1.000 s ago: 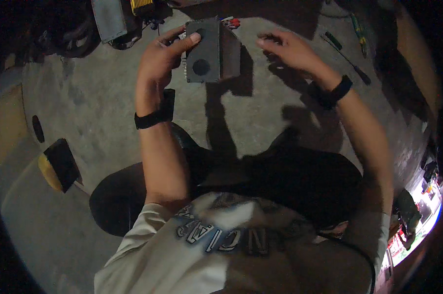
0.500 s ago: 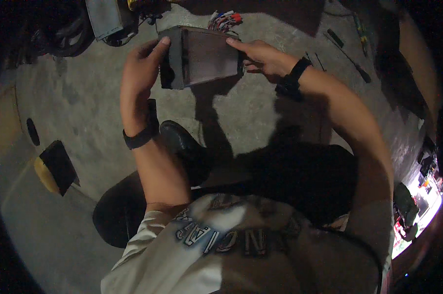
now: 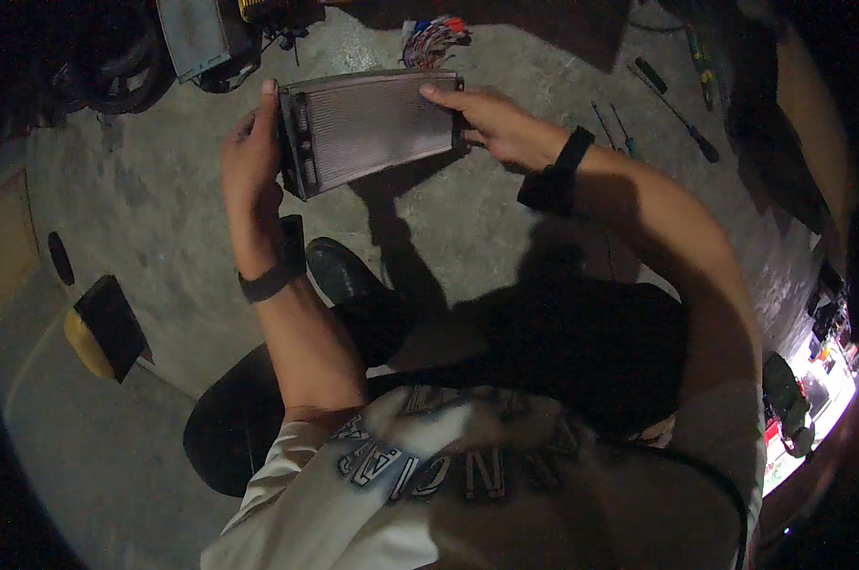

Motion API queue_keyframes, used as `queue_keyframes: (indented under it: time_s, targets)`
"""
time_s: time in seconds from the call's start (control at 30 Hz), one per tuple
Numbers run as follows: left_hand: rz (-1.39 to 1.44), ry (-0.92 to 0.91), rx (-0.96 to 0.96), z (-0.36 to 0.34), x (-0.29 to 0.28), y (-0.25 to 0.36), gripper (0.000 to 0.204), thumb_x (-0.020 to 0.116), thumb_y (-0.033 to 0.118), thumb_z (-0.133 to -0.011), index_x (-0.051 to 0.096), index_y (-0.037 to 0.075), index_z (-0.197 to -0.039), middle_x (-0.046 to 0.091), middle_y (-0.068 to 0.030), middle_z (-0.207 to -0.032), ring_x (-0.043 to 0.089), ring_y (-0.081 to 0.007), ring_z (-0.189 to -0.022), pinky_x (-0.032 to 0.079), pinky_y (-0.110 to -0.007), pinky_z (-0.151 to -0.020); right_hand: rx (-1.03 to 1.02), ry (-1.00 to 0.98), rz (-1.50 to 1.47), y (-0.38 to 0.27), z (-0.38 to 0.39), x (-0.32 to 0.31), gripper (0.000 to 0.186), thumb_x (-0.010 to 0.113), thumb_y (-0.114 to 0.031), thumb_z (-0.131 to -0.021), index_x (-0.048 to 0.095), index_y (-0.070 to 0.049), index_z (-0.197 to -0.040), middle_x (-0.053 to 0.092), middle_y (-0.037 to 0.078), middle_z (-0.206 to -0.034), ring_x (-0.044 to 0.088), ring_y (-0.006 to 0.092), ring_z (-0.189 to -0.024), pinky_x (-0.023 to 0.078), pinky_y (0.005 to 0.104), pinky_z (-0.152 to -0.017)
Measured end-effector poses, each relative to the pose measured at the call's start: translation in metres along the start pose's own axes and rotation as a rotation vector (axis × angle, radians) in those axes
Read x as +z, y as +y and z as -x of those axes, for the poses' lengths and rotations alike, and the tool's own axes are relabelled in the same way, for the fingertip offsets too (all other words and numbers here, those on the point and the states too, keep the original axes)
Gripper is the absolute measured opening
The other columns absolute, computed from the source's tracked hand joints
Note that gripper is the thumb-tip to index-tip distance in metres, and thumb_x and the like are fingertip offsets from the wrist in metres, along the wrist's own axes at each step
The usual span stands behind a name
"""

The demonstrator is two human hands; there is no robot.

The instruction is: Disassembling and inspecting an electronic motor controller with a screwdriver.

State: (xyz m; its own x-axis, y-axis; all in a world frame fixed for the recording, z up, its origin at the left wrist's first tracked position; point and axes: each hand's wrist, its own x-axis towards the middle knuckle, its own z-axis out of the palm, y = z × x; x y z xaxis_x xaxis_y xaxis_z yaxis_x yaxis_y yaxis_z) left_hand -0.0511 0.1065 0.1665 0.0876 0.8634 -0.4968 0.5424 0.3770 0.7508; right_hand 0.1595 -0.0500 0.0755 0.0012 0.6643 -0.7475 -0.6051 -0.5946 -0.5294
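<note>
Both my hands hold a flat, box-shaped finned metal unit above the concrete floor, its ribbed grey face tilted toward me. My left hand grips the dark left end, thumb up along the edge. At the other end, my right hand has its thumb on the upper right of the face and its fingers by the edge. Just beyond the unit's far edge is a bundle of thin wires with red, blue and white ends. Whether the wires join the unit, I cannot tell.
Screwdrivers and other thin tools lie on the floor to the right. Dark tyre-like rings and a grey panel are at the far left. A black and yellow piece stands at left. Bright light falls on items at lower right.
The unit has shifted left and slightly nearer in my hands. It has turned so that its ribbed face shows more fully. Both hands keep their hold.
</note>
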Motion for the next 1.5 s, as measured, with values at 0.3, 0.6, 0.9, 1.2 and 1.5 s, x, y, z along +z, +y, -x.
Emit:
queue_keyframes:
  time_s: [0.3,0.6,0.9,1.2,1.5]
  targets:
    - [0.434,-0.158,-0.145,-0.01,0.066,-0.059,0.053,0.073,0.045,-0.096,0.073,-0.005,-0.112,0.071,-0.0074,-0.1,0.063,-0.0163,-0.084,0.049,-0.03,-0.074,-0.263,0.398,0.456,-0.013,0.026,-0.064,0.041,0.082,-0.035,-0.09,0.074,0.0,-0.11,0.073,0.005,-0.097,0.066,0.0141,-0.086,0.052,0.0316,-0.074]
    - [0.725,-0.356,-0.248,-0.002,0.141,-0.117,0.038,0.067,0.032,-0.099,0.065,0.001,-0.121,0.069,-0.0092,-0.116,0.065,-0.0233,-0.102,0.052,-0.038,-0.088,-0.611,0.836,1.006,-0.035,0.06,-0.095,0.044,0.09,-0.032,-0.077,0.074,-0.001,-0.104,0.072,0.008,-0.09,0.066,0.0179,-0.085,0.052,0.0337,-0.073]
    - [0.816,-0.33,-0.3,-0.014,0.151,-0.138,0.033,0.064,0.027,-0.099,0.067,-0.002,-0.115,0.067,-0.0091,-0.11,0.063,-0.0205,-0.099,0.049,-0.037,-0.089,-0.785,0.721,1.174,-0.048,0.082,-0.069,0.04,0.091,-0.025,-0.072,0.071,-0.002,-0.097,0.071,0.015,-0.095,0.067,0.0306,-0.085,0.053,0.0399,-0.076]
    - [0.56,-0.294,-0.16,-0.03,0.127,-0.167,0.044,0.069,0.035,-0.095,0.072,-0.001,-0.12,0.068,-0.0082,-0.103,0.062,-0.0193,-0.091,0.049,-0.033,-0.08,-1.041,0.62,1.237,-0.037,0.08,-0.026,0.03,0.086,-0.017,-0.078,0.071,-0.003,-0.1,0.069,0.014,-0.096,0.068,0.0323,-0.084,0.053,0.0405,-0.073]
    - [-0.074,-0.155,0.499,-0.006,0.095,-0.055,0.049,0.077,0.04,-0.09,0.073,0.008,-0.128,0.066,-0.0077,-0.083,0.058,-0.0148,-0.077,0.047,-0.031,-0.071,-1.113,0.583,1.25,-0.027,0.086,0.021,0.03,0.076,-0.012,-0.087,0.069,-0.004,-0.115,0.07,0.016,-0.107,0.07,0.0367,-0.093,0.056,0.0432,-0.084]
